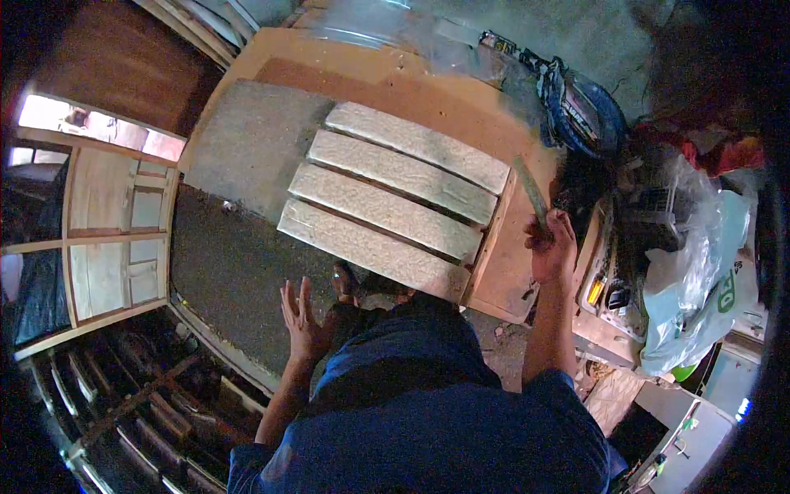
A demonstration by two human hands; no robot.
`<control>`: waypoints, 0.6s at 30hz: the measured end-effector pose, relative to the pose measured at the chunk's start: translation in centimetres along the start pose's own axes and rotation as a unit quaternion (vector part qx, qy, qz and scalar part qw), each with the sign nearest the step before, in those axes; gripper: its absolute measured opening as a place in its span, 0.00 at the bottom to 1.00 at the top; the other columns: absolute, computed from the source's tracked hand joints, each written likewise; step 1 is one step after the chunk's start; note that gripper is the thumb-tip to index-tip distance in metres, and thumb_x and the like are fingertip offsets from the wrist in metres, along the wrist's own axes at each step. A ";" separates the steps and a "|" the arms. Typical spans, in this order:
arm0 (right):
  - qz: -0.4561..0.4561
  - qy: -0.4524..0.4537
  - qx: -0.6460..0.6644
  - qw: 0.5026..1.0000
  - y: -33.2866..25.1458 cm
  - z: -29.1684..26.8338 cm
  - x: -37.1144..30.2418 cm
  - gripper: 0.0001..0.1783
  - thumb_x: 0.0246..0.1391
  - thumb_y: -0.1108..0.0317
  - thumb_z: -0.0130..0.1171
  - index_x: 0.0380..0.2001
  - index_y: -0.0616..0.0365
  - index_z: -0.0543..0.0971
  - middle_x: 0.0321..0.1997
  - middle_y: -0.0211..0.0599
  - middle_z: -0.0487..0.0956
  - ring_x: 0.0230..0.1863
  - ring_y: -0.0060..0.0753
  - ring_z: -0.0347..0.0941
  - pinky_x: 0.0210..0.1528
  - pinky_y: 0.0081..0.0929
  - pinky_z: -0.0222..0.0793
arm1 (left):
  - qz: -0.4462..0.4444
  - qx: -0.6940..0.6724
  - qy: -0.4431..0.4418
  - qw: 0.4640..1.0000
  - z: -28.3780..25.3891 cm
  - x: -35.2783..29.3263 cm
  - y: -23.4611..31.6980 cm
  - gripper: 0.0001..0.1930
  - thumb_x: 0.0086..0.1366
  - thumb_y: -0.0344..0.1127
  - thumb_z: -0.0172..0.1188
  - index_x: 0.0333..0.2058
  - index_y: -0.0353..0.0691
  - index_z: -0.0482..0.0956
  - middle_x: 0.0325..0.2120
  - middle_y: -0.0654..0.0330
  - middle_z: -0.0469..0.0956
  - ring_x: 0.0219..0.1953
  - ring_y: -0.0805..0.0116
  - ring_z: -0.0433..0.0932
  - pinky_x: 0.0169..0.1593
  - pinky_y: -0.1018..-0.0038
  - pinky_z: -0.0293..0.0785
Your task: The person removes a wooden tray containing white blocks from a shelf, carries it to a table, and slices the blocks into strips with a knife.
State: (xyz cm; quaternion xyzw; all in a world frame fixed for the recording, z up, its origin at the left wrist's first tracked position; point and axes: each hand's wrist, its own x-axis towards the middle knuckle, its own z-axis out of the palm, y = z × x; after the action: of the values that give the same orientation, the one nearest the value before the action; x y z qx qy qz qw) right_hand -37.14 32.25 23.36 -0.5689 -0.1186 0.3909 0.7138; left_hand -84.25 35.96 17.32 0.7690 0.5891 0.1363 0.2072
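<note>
My right hand (pixel 551 243) is closed round the lower end of a flat grey-green strip (pixel 529 185), which points up and away from me. I cannot make out what kind of tool the strip is. Left of that hand, apart from it, lies a slatted wooden panel (pixel 395 206). Its several pale, mottled slats run side by side with dark gaps between them, joined at the right by a narrow crosspiece (pixel 491 241). My left hand (pixel 300 323) holds nothing; its fingers are spread, in the air near the panel's lower left corner.
A brown board (pixel 411 86) extends behind the panel. To the right stand a clear plastic bag (pixel 691 263), a yellow-handled tool (pixel 596 291) and a dark blue coiled bundle (pixel 580 111). Wooden-framed panels (pixel 103 189) stand on the left, above dark stacked slats (pixel 156 412).
</note>
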 end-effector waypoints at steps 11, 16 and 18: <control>0.027 -0.086 -0.155 0.984 2.3 -1.8 2.8 0.14 0.62 0.66 0.57 0.49 0.59 0.74 0.38 0.35 0.80 0.28 0.30 0.73 0.30 0.25 0.70 | -0.065 0.034 -0.076 0.994 -0.7 -0.4 1.8 0.50 0.54 0.36 0.71 0.72 0.51 0.51 0.72 0.39 0.42 0.73 0.32 0.41 0.72 0.43 0.45; -0.167 -0.113 -0.465 0.862 1.7 0.2 4.0 0.15 0.59 0.73 0.61 0.49 0.59 0.76 0.38 0.41 0.82 0.33 0.37 0.78 0.38 0.31 0.75 | -0.091 0.061 -0.117 0.987 -0.6 -0.6 2.6 0.51 0.54 0.34 0.71 0.73 0.51 0.50 0.72 0.40 0.41 0.74 0.32 0.39 0.72 0.43 0.45; -0.189 -0.122 -0.505 0.833 0.8 1.7 4.5 0.19 0.56 0.73 0.64 0.52 0.56 0.76 0.40 0.48 0.82 0.37 0.46 0.81 0.42 0.36 0.76 | -0.107 0.056 -0.134 0.984 -0.6 -0.3 3.1 0.51 0.54 0.33 0.71 0.73 0.50 0.50 0.72 0.40 0.41 0.74 0.33 0.39 0.72 0.43 0.45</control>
State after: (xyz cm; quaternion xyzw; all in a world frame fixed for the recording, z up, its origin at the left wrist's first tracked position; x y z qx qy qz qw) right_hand -35.48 36.60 21.97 -0.7645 -0.4908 0.1998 0.3670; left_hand -82.01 35.11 19.36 0.7233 0.6415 -0.0240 0.2545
